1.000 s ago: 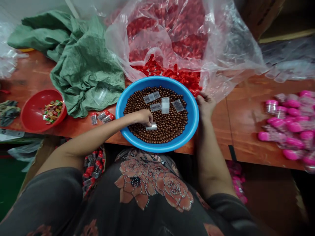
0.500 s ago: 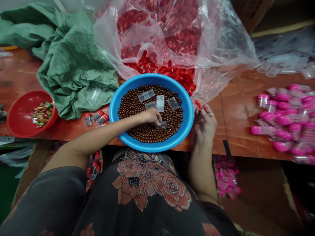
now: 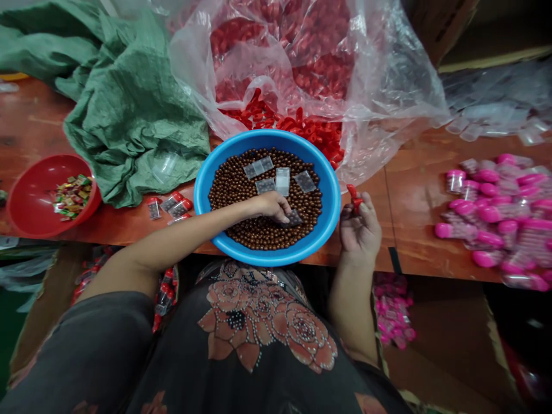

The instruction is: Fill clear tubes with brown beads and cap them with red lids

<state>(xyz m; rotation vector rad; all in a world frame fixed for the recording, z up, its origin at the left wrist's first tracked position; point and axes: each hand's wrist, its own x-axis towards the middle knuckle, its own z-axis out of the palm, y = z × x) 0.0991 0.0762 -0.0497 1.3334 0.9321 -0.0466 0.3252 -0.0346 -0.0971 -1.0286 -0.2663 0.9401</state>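
Observation:
Inside a blue basin (image 3: 202,221) lies a bed of small round brown balls (image 3: 241,237). My left hand (image 3: 272,206) reaches over its rim, fingers closed on a small clear plastic container (image 3: 293,218) that rests low among the balls. Several similar clear containers, such as this pale one (image 3: 282,181), lie on top of the balls farther back. To the right of the basin, my right hand (image 3: 361,224) is raised palm up, its thumb and fingers pinching a red plastic cap (image 3: 354,198).
Behind the basin a clear plastic bag (image 3: 388,98) spills red caps (image 3: 310,133). Pink-capped containers (image 3: 495,210) are heaped at right. At left are a green sack (image 3: 133,115), a red bowl (image 3: 26,198) with wrapped sweets, and red-capped containers (image 3: 176,204).
My left hand has moved slightly right, with the clear container in its fingers. In my right hand the red cap has turned more upright and shows more fully.

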